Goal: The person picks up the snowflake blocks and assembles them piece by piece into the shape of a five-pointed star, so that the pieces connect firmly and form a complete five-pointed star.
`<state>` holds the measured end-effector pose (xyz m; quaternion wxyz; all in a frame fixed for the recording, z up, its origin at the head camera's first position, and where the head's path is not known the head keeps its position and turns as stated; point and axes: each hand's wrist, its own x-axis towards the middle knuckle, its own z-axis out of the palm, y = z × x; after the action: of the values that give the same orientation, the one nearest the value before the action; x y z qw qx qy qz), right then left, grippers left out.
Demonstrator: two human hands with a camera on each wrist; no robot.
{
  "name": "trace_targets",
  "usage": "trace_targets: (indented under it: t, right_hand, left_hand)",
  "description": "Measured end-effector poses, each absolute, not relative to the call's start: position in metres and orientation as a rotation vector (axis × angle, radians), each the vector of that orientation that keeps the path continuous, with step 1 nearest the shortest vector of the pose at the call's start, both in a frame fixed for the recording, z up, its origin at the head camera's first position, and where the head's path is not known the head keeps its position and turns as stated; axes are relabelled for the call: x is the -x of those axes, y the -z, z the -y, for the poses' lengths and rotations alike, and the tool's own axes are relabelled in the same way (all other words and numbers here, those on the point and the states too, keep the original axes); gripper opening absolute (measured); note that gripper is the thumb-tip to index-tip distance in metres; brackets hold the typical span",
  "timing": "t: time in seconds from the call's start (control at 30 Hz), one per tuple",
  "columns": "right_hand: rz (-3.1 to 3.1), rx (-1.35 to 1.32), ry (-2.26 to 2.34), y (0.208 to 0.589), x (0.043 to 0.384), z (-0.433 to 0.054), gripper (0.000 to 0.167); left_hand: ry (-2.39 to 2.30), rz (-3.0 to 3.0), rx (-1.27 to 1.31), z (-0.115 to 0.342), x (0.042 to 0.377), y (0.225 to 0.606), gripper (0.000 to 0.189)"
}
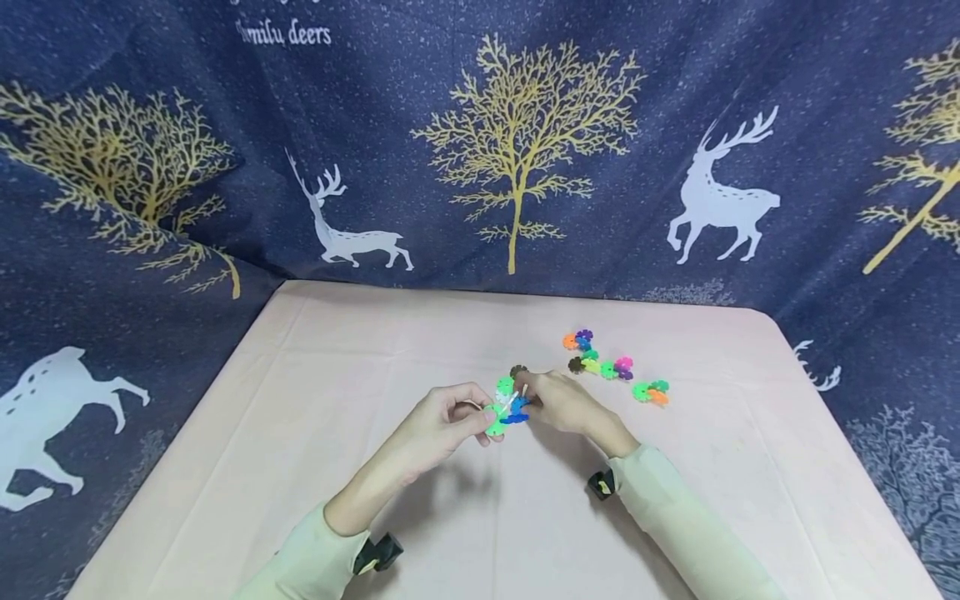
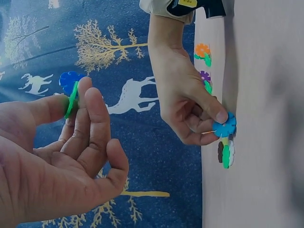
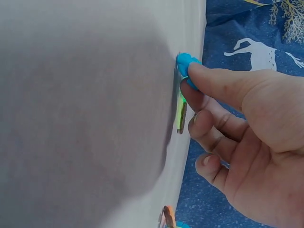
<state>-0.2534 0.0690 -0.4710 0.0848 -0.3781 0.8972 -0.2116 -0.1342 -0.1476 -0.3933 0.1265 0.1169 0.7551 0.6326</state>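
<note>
My left hand (image 1: 442, 421) pinches a bright green snowflake disc (image 2: 72, 99) between thumb and fingertips. A dark blue snowflake disc (image 2: 70, 81) is joined to it. My right hand (image 1: 562, 402) pinches a light blue snowflake disc (image 3: 184, 65) between thumb and index finger, a short gap from the left hand's pair. Below the light blue disc, in the left wrist view, are a green disc (image 2: 226, 156), a white disc (image 2: 231, 147) and a brown disc (image 2: 220, 152); whether they are joined to it I cannot tell.
To the right on the pale pink tabletop (image 1: 360, 333) lie small joined groups of discs: an orange and purple group (image 1: 572, 340), a green and magenta group (image 1: 609, 370), and a green and orange group (image 1: 641, 392). A dark blue cloth (image 1: 450, 208) hangs behind the table.
</note>
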Motion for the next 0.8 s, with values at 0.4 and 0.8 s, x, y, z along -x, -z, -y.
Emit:
trace_targets:
  t: [0.4, 0.8]
  right_hand:
    - [-2.653, 1.115, 0.812, 0.454, 0.246, -0.079, 0.008]
    - [-2.551, 1.065, 1.121, 0.418, 0.232, -0.095, 0.007]
  left_hand:
    - [-1.818, -2.26, -0.343, 0.148, 0.134, 0.393, 0.01]
    - [-1.829, -2.269, -0.362, 0.148, 0.136, 0.391, 0.011]
